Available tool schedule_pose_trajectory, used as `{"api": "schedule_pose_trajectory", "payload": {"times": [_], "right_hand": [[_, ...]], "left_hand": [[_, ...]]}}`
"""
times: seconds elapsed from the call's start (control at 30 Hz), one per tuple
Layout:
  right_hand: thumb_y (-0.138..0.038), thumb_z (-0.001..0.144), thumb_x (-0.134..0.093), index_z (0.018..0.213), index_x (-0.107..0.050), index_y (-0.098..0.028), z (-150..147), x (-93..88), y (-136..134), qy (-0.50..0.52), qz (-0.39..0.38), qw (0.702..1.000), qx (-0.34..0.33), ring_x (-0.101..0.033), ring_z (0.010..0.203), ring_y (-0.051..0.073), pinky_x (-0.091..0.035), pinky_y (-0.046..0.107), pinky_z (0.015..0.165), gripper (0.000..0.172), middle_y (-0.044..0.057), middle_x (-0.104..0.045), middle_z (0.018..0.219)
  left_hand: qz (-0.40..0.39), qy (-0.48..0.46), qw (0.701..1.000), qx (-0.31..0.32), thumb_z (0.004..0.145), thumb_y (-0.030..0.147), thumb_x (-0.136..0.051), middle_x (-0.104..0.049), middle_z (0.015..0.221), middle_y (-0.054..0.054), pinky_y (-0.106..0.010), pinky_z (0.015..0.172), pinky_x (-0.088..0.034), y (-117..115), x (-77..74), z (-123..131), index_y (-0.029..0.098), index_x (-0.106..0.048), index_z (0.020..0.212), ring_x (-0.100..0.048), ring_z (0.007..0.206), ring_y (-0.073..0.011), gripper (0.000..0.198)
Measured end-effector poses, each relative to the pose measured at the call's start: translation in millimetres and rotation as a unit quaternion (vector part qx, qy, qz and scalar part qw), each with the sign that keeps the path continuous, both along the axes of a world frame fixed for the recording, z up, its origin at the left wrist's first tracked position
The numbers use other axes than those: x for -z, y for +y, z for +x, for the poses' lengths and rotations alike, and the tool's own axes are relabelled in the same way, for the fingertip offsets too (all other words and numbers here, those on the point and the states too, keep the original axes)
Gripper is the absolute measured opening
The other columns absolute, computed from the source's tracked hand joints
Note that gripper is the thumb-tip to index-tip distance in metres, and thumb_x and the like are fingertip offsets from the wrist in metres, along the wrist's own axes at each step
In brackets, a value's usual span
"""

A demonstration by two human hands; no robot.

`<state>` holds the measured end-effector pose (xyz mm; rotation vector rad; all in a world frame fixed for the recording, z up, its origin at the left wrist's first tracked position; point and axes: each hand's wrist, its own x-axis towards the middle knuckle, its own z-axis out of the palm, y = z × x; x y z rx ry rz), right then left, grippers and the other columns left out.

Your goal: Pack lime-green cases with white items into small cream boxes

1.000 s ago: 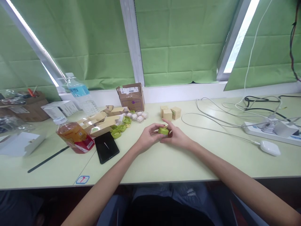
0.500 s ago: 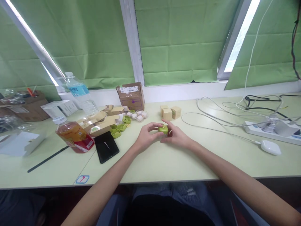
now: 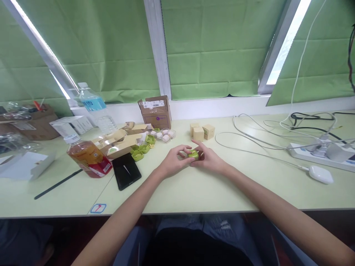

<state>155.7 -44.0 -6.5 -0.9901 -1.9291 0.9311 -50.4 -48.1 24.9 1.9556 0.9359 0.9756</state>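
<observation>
A small green rounded piece (image 3: 193, 154), its kind not clear, sits low over the table between my two hands. My left hand (image 3: 175, 159) pinches it from the left with thumb and fingers. From the right, my right hand (image 3: 207, 159) closes on it too, index finger raised over its far side; the fingers hide part of it. Just beyond the hands stand three small cream cardboard boxes (image 3: 198, 133). Left of them lie several green flower-shaped pieces (image 3: 138, 153) and a clear pack of small pinkish-white round things (image 3: 165, 138).
Opened cream cartons (image 3: 122, 147), a black phone (image 3: 126, 171), a tea-coloured drink bottle (image 3: 89, 158) and a water bottle (image 3: 97, 111) crowd the left. A brown box (image 3: 156, 114) stands at the back. Cables, a power strip (image 3: 318, 153) and a white case (image 3: 321, 174) occupy the right.
The green piece has tilted or turned slightly between my fingers, and my left fingers have shifted on it. The view has moved a little; the other things stay in place.
</observation>
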Motion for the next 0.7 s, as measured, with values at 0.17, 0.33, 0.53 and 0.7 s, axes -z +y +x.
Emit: {"api": "schedule_pose_trajectory", "payload": {"times": [0.17,0.33,0.53,0.7], "right_hand": [[-0.029,0.077,-0.081,0.155,-0.032,-0.031,1,2.0,1,0.005,0.005,1.000,-0.001,-0.066,0.085,0.018,-0.055,0.036,0.078,0.092,0.004,-0.066,0.115],[-0.032,0.078,-0.081,0.151,-0.040,-0.027,1,0.4,0,-0.013,0.018,1.000,0.004,-0.064,0.078,0.016,-0.055,0.034,0.076,0.084,0.005,-0.067,0.112],[-0.051,0.082,-0.076,0.139,-0.055,-0.019,-1,-3.3,-2,-0.074,0.050,0.995,0.037,-0.060,0.075,0.018,-0.054,0.034,0.072,0.069,0.006,-0.068,0.099],[-0.049,0.088,-0.070,0.130,-0.062,-0.017,-2,-5.9,-4,-0.084,0.083,0.992,0.041,-0.061,0.079,0.018,-0.054,0.035,0.075,0.054,0.010,-0.069,0.110]], "left_hand": [[0.053,0.053,0.997,-0.011,0.086,0.047,-0.072,-0.075,0.108,-0.008,-0.038,0.086,-0.052,-2,1.5,-3,0.019,-0.070,0.083,-0.068,0.092,-0.0219,0.028],[0.174,0.120,0.977,-0.015,0.091,0.044,-0.066,-0.075,0.108,-0.008,-0.039,0.092,-0.051,-2,3.1,-10,0.023,-0.074,0.093,-0.067,0.101,-0.0240,0.023],[0.329,0.164,0.906,-0.211,0.097,0.036,-0.054,-0.072,0.116,-0.011,-0.046,0.107,-0.042,20,-14.9,-38,0.021,-0.073,0.102,-0.061,0.117,-0.0280,0.024],[0.226,0.250,0.783,-0.522,0.090,0.037,-0.057,-0.049,0.145,-0.023,-0.063,0.111,-0.031,27,-32.3,-96,0.015,-0.060,0.128,-0.041,0.136,-0.0442,0.044]]}}
